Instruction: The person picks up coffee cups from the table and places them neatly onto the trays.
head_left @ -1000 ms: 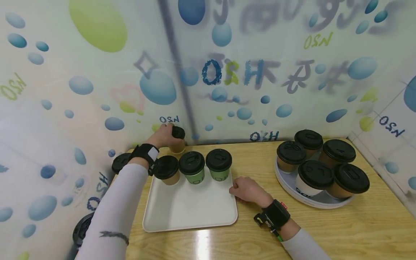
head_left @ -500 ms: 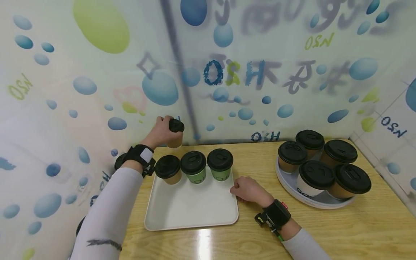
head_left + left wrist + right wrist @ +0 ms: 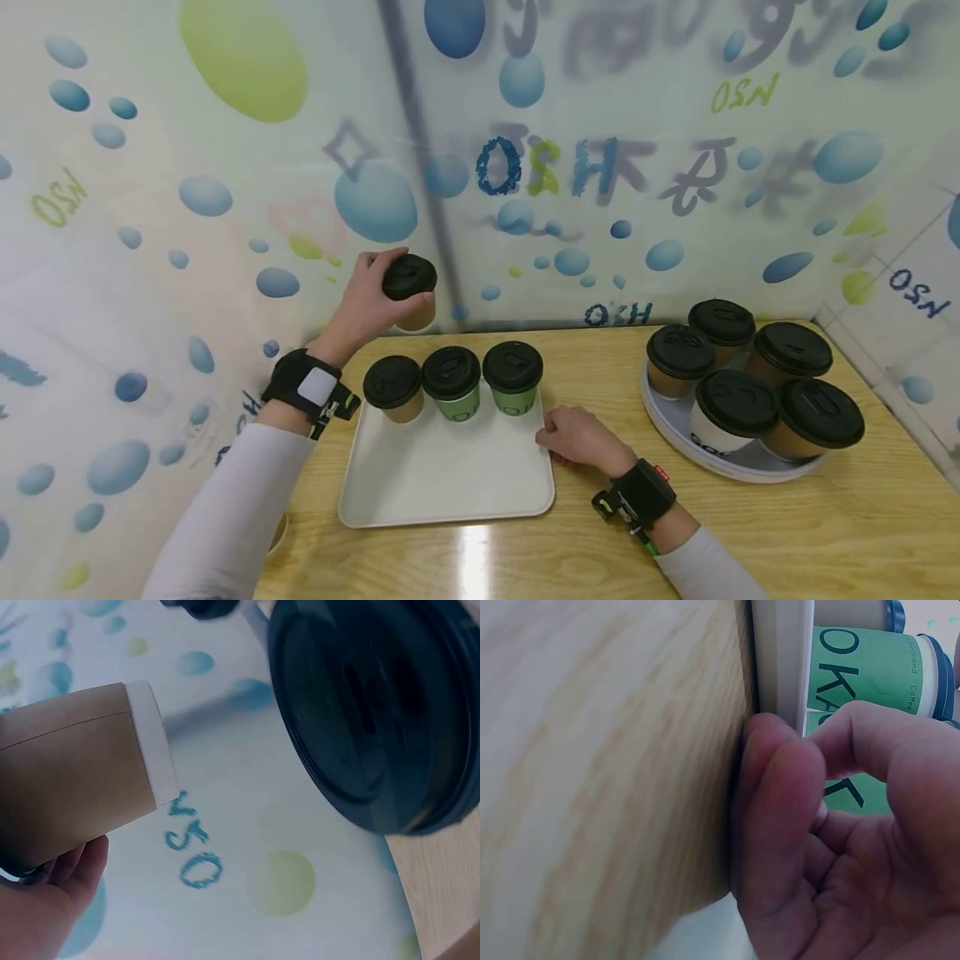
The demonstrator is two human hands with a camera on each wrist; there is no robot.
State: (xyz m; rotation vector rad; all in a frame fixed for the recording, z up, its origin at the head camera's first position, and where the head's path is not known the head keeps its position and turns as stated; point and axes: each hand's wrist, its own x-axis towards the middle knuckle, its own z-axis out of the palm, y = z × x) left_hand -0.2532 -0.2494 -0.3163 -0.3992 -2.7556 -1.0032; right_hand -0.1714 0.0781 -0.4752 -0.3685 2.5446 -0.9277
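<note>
My left hand (image 3: 363,296) grips a brown paper coffee cup (image 3: 417,313) with a black lid, raised above the table's back edge behind the tray. The cup's brown side (image 3: 75,769) fills the left of the left wrist view, the fingers wrapped around it. On the white tray (image 3: 450,483), a brown cup (image 3: 393,388) and two green cups (image 3: 451,383) (image 3: 513,379) stand in a row along the far side, all black-lidded. My right hand (image 3: 577,437) pinches the tray's right rim, with thumb and curled fingers at the edge (image 3: 787,645).
A round grey tray (image 3: 678,433) at the right carries several black-lidded cups, one of them white (image 3: 716,429). A patterned wall covering (image 3: 570,217) rises behind the wooden table (image 3: 592,542). Beside my left sleeve, part of a pale rim (image 3: 279,533) shows.
My left hand has lifted the brown cup from the table behind the tray, up and slightly right. The right hand has stayed at the tray's rim.
</note>
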